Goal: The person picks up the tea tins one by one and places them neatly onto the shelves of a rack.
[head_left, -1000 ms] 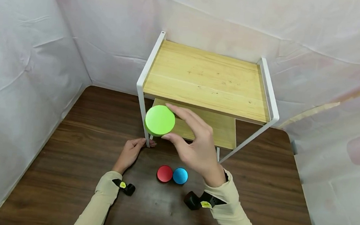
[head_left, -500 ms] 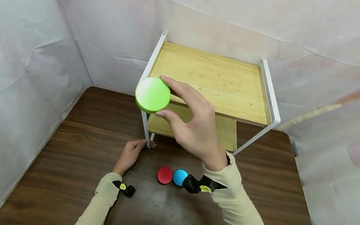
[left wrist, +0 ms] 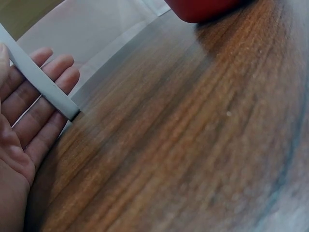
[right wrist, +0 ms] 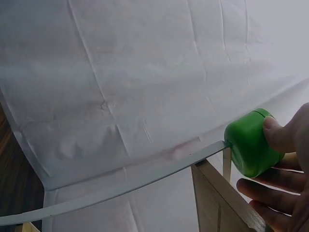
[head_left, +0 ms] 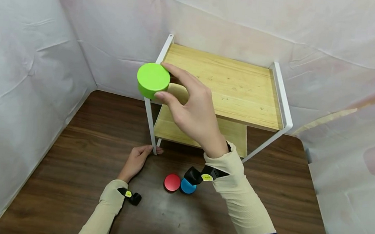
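My right hand (head_left: 196,108) grips a small round green canister (head_left: 152,77) between thumb and fingers. It is lifted over the front left corner of a two-tier shelf rack (head_left: 217,86). In the right wrist view the canister (right wrist: 248,145) overlaps the end of the rack's white side rail (right wrist: 145,186). Down on the table, my left hand (head_left: 135,161) holds the rack's front left leg (head_left: 150,125) near its foot. The left wrist view has the fingers (left wrist: 36,123) extended behind that leg, with the thumb in front. Red (head_left: 172,182) and blue (head_left: 188,186) canisters stand side by side.
The rack has wooden boards and a white frame, with a lower board (head_left: 233,134) beneath the top one. Dark wood-grain table (head_left: 80,159) lies under everything. Pale cloth walls (head_left: 115,25) enclose the back and sides.
My right hand has risen with the green canister, moving left and away from me to the rack's upper left corner. The left hand keeps its place on the leg.
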`<state>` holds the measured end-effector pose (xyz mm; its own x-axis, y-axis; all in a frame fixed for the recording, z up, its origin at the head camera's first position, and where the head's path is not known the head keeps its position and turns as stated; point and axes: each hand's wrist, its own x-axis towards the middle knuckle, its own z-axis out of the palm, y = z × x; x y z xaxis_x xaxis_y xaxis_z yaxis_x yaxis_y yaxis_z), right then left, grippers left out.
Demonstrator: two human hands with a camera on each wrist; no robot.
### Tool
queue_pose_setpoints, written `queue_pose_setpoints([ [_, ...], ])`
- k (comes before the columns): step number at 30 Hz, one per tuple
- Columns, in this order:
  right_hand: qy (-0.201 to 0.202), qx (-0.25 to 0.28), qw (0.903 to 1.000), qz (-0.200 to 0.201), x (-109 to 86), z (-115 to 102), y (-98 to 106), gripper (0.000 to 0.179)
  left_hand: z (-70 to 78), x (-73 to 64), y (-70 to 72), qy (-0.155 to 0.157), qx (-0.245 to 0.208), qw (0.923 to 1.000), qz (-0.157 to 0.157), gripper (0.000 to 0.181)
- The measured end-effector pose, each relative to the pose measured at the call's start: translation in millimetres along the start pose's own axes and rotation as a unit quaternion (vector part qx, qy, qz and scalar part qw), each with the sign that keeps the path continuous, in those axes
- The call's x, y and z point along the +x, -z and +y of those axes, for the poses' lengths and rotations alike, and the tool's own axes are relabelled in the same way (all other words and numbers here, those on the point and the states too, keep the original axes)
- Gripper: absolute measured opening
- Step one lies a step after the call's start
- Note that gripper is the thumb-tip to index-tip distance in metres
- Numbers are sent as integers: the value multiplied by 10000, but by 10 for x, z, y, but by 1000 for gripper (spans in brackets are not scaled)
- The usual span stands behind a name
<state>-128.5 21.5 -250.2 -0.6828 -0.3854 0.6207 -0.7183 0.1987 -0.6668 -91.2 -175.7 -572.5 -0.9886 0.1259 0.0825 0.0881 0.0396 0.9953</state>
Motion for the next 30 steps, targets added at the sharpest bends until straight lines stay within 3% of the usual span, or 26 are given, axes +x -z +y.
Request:
queue_pose_setpoints([
  [30,-691,-256,9971,189,-6,57,80,53,-35,45,41,-97,68,9999,-47,44],
])
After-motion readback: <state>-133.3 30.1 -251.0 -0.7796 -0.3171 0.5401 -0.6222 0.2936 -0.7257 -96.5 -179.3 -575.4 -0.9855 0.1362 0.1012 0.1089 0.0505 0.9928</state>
